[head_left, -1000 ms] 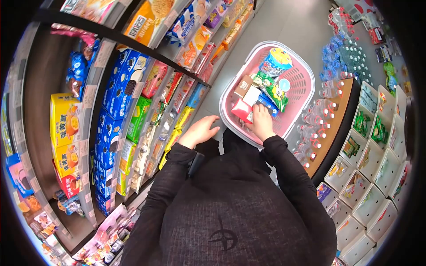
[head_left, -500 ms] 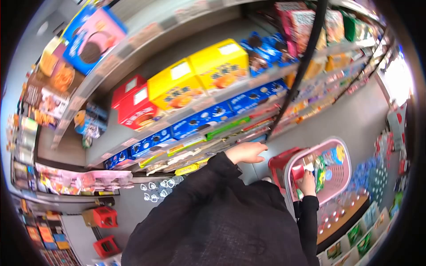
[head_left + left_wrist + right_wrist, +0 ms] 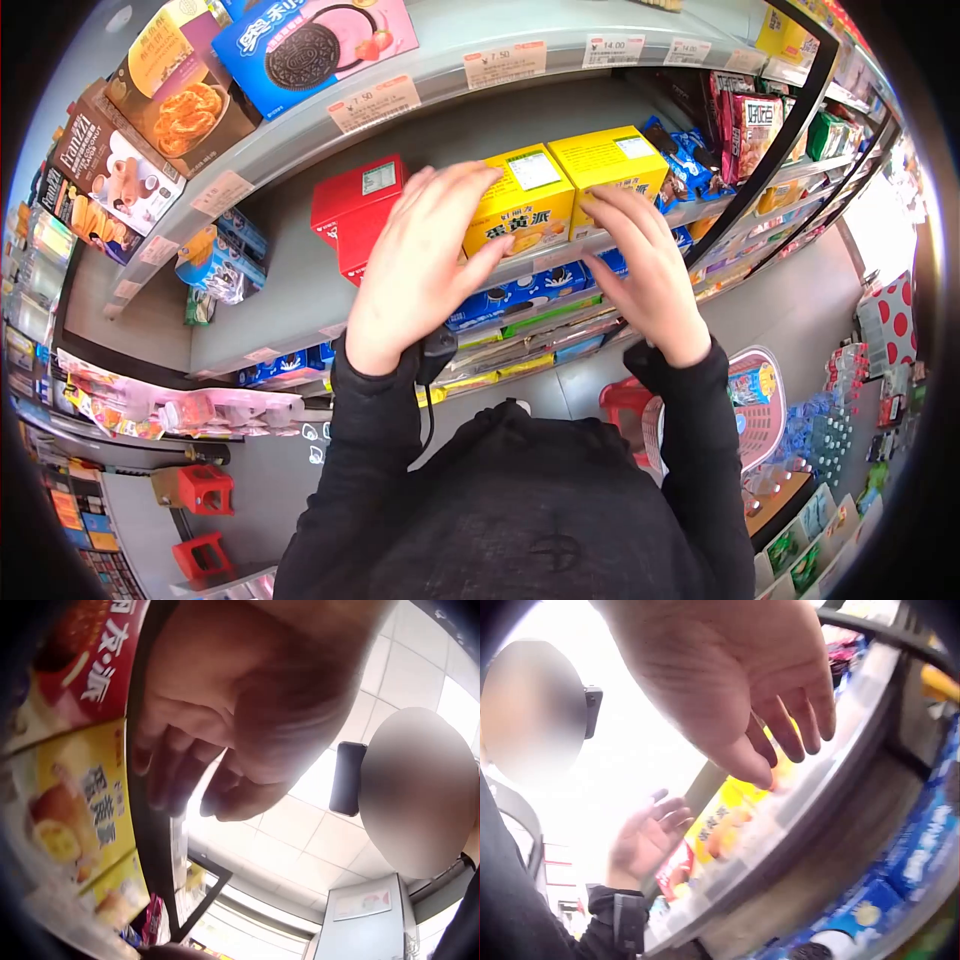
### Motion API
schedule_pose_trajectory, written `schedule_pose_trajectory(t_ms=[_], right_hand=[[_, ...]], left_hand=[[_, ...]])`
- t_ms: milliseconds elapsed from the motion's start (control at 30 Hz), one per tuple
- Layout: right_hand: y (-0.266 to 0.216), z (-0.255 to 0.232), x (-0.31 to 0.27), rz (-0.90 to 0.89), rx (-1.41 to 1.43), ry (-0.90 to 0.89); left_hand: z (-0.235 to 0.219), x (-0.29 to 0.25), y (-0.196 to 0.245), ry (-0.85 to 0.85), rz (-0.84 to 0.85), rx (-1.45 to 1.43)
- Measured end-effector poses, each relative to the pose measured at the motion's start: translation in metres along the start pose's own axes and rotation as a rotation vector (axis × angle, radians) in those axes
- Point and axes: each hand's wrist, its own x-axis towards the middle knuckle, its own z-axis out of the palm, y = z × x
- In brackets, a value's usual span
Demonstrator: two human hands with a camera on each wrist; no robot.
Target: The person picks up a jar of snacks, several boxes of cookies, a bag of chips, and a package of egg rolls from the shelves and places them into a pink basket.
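Two yellow boxes (image 3: 520,200) stand side by side on a shelf, with red boxes (image 3: 357,195) to their left. My left hand (image 3: 420,260) hovers in front of the red boxes and the left yellow box, its fingers loosely bent and holding nothing. Over the front of the right yellow box (image 3: 615,165) reaches my right hand (image 3: 645,265), fingers spread and empty. The left wrist view shows the left hand (image 3: 240,712) beside the yellow box (image 3: 79,802). In the right wrist view the right hand (image 3: 735,690) hangs near the shelf edge; whether it touches a box I cannot tell.
Blue wrapped snacks (image 3: 683,165) lie right of the yellow boxes. A dark shelf post (image 3: 765,150) stands further right. The pink basket (image 3: 765,425) is on the floor at the right, and red stools (image 3: 205,490) stand at lower left. Blue boxes (image 3: 520,300) line the shelf below.
My right hand has left the items in the pink basket and risen to the shelf. The left hand has also moved up to the boxes. The view has turned and come closer to the shelf.
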Motion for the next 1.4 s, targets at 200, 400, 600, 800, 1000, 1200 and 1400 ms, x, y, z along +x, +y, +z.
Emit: schedule_pose_trajectory(t_ms=[200,400,600,800,1000,1200,1400], right_hand=[[0.021,0.021,0.066,-0.150,0.041,-0.105],[0.032,0.010,0.083,-0.065,0.086,-0.377],[0.020,-0.009,0.082,-0.119,0.223,-0.213],[-0.005,-0.038,0.042,-0.163,0.305,0.000],[0.008,-0.052,-0.037,-0.066,0.438,0.083],[0.022,-0.075,-0.167,0.420,0.340,0.154],[0.017,-0.096,-0.292,0.914,0.182,0.321]], left_hand=[[0.005,0.017,-0.021,-0.187,-0.031,0.238],[0.007,0.021,-0.027,-0.216,-0.080,0.137],[-0.004,0.026,-0.014,0.037,0.070,0.005],[-0.013,0.007,0.014,0.169,0.135,-0.193],[0.018,0.001,0.034,-0.061,0.225,-0.466],[0.131,0.022,0.090,-0.517,0.245,-0.626],[0.246,0.023,0.189,-0.851,0.550,-0.754]])
